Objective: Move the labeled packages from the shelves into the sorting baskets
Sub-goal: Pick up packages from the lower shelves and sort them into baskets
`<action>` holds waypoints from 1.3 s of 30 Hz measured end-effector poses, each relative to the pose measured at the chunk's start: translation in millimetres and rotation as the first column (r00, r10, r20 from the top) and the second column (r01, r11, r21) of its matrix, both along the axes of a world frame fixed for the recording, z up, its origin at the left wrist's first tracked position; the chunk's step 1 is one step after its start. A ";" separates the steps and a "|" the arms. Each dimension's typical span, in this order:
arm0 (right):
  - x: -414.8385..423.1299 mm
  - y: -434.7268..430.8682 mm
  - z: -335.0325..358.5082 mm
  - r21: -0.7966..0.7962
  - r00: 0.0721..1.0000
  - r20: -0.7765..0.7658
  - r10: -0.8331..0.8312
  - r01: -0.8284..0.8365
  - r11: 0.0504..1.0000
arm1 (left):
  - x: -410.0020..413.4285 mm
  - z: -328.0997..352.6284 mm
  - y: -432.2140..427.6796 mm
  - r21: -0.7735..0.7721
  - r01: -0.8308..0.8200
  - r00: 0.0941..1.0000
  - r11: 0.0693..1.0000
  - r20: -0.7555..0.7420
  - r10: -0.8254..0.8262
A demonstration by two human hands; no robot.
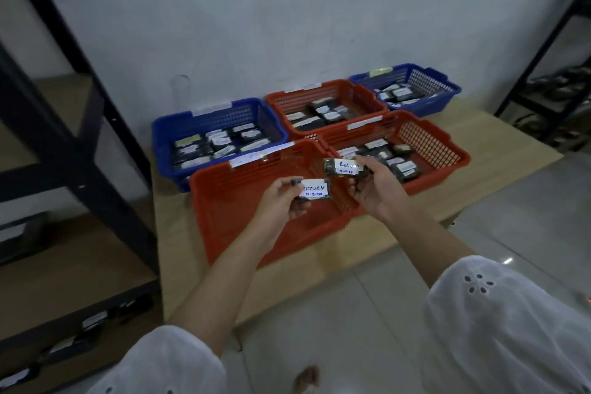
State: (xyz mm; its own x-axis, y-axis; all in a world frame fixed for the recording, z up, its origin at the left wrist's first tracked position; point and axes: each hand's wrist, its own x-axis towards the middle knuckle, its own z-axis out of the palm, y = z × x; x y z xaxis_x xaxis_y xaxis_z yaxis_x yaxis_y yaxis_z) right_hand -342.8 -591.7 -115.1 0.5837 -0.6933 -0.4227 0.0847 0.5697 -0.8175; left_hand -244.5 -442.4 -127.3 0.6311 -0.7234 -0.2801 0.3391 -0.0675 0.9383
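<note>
My left hand (pixel 281 197) holds a dark package with a white label reading RETURN (pixel 315 189) over the near red basket (pixel 224 217), whose floor shows no packages. My right hand (pixel 372 187) grips a second dark labeled package (pixel 343 167) above the edge between that basket and the right red basket (pixel 447 153), which holds several packages. Behind stand a blue basket (pixel 166 137), a red basket (pixel 361 94) and a far blue basket (pixel 447 86), each with several labeled packages.
The baskets rest on a low wooden board (pixel 179 233) against a white wall. A black metal shelf rack (pixel 83 144) stands at left with dark packages (pixel 92 323) on its lower shelf. Another rack (pixel 550 73) is at right. Tiled floor lies in front.
</note>
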 end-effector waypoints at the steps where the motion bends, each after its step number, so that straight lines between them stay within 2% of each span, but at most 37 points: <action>1: -1.5 -17.8 1.0 0.000 1.000 -0.010 -0.012 0.012 1.000 | 0.1 0.0 -19.0 -0.006 0.013 1.000 1.000 -0.007 -0.013; 6: -6.0 -98.9 1.1 0.051 0.995 0.030 -0.100 0.098 0.994 | -2.1 0.1 -99.8 0.008 0.081 0.996 0.997 -0.025 -0.081; 11: -9.3 -180.0 -11.5 0.113 0.991 0.028 -0.133 0.129 0.985 | -6.2 -7.5 -174.1 0.030 0.074 0.996 0.997 -0.051 -0.073; 15: -7.1 -249.2 -28.0 0.198 0.985 0.001 -0.171 0.167 0.966 | -11.5 -16.0 -231.1 0.037 -0.004 0.997 0.999 -0.076 0.007; 19: -0.1 -314.5 -47.5 0.237 0.995 -0.049 -0.089 0.098 0.967 | -23.2 -25.5 -283.9 0.077 -0.118 0.986 0.990 -0.110 0.126; 23: 8.7 -364.4 -73.4 0.271 0.987 -0.146 -0.062 0.100 0.957 | -36.5 -34.3 -321.6 0.108 -0.248 0.956 0.963 -0.134 0.261; 29: 35.0 -381.6 -98.6 0.258 0.956 -0.289 -0.048 0.126 0.958 | -44.7 -41.6 -351.4 0.168 -0.343 0.920 0.924 -0.137 0.367; 31: 42.1 -384.4 -100.1 0.261 0.952 -0.284 -0.115 0.193 0.946 | -41.6 -45.3 -357.7 0.175 -0.359 0.910 0.917 -0.153 0.386; 33: 49.4 -386.3 -102.5 0.259 0.967 -0.242 -0.080 0.144 0.955 | -37.4 -48.1 -362.7 0.182 -0.367 0.904 0.912 -0.163 0.396; 39: 57.1 -378.4 -93.5 0.219 0.924 -0.361 -0.131 0.220 0.951 | -29.2 -52.3 -378.3 0.190 -0.385 0.891 0.903 -0.180 0.417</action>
State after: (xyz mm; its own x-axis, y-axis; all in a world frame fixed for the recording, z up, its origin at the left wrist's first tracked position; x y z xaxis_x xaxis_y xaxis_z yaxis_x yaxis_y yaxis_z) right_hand -285.7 -970.2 -208.6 0.2538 -0.6161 -0.7457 -0.0534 0.7608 -0.6468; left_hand -273.7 -820.7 -179.6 0.7729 -0.3624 -0.5209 0.5546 -0.0132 0.8320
